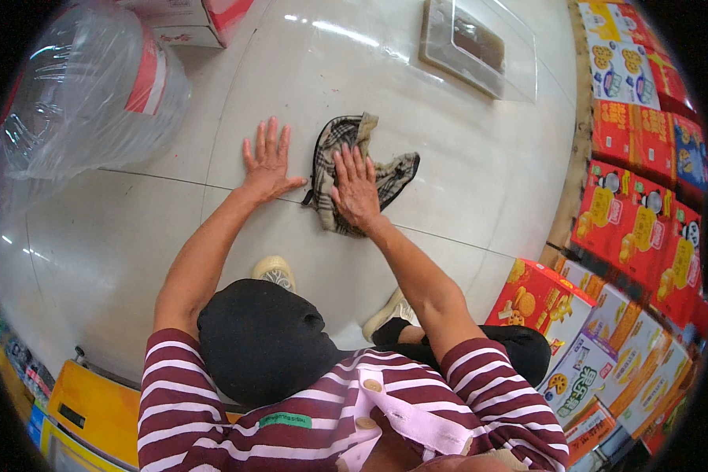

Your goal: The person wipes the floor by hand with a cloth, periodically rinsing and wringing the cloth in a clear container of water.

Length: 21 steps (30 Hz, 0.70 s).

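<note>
A black-and-beige plaid cloth (332, 144) with dark edging lies crumpled on the glossy tiled floor (448, 194). My right hand (356, 186) presses flat on its middle, fingers extended and pointing away from me. To the left of the cloth, my left hand (268, 162) rests palm down on the bare tile with its fingers spread; its thumb reaches close to the cloth's edge. Neither hand is closed around anything. Small specks dot the floor beyond the cloth.
A clear plastic box (522, 53) holding something brown sits at the upper right. A plastic-wrapped bundle (94, 100) and a carton (183, 35) stand upper left. Packaged biscuit boxes (619, 218) line the right side. A yellow case (94, 413) is lower left, near my shoes (274, 271).
</note>
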### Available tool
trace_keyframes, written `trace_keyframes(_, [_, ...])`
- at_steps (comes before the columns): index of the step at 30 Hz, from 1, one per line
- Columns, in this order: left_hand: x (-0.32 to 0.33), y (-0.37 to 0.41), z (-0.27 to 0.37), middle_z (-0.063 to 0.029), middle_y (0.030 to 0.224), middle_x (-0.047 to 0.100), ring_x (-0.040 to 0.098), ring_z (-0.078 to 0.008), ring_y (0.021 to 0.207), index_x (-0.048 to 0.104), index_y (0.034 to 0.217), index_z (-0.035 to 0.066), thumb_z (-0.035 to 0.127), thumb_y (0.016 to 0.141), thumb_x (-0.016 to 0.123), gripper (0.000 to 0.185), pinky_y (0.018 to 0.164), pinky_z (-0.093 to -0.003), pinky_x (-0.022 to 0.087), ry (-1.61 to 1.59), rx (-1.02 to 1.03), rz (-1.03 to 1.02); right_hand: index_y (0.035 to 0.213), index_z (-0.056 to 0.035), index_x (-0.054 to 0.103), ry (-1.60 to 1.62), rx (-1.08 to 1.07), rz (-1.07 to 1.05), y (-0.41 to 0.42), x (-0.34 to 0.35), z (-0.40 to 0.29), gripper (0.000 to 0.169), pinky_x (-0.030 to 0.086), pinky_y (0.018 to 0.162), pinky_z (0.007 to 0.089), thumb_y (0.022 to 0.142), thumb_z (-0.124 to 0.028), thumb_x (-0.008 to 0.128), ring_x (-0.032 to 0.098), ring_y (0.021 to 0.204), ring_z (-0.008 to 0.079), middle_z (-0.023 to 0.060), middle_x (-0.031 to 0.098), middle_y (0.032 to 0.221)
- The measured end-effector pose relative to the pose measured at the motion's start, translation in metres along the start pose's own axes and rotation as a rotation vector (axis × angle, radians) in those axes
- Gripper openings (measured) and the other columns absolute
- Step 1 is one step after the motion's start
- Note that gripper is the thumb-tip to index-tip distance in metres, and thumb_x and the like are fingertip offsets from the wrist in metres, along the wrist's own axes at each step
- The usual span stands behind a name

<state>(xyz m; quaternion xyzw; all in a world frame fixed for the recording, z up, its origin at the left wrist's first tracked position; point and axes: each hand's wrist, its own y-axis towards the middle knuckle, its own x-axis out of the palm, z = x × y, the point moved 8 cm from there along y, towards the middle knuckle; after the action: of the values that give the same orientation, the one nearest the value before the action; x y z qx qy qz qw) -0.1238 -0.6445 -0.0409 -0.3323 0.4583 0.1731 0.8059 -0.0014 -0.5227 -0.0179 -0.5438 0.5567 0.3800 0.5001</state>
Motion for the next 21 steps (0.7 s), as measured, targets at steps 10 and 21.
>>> trace_keyframes(10, [0.004,0.001,0.001,-0.0167,0.156,-0.009,-0.012,-0.0359,0.143,-0.002,0.150,0.007,0.053,0.071,0.071,0.116,0.109,-0.0610,-0.004,-0.046,0.042,0.080,0.124,-0.0071,0.058,0.873,0.309,0.241,-0.063,-0.020,0.018,0.043,0.044,0.094,0.0302,0.086,0.007,0.044,0.057,0.113,0.0233,0.0111,0.061,0.123])
trace_keyframes(21, [0.003,0.001,-0.003,-0.0129,0.157,-0.011,-0.014,-0.0333,0.143,-0.003,0.151,0.014,0.053,0.070,0.071,0.116,0.109,-0.0603,-0.006,-0.100,0.077,0.120,0.133,0.0080,0.044,1.075,1.066,0.955,-0.281,-0.093,0.301,0.055,0.039,0.102,0.0367,0.085,-0.018,0.056,0.051,0.118,0.0266,0.0189,0.053,0.129])
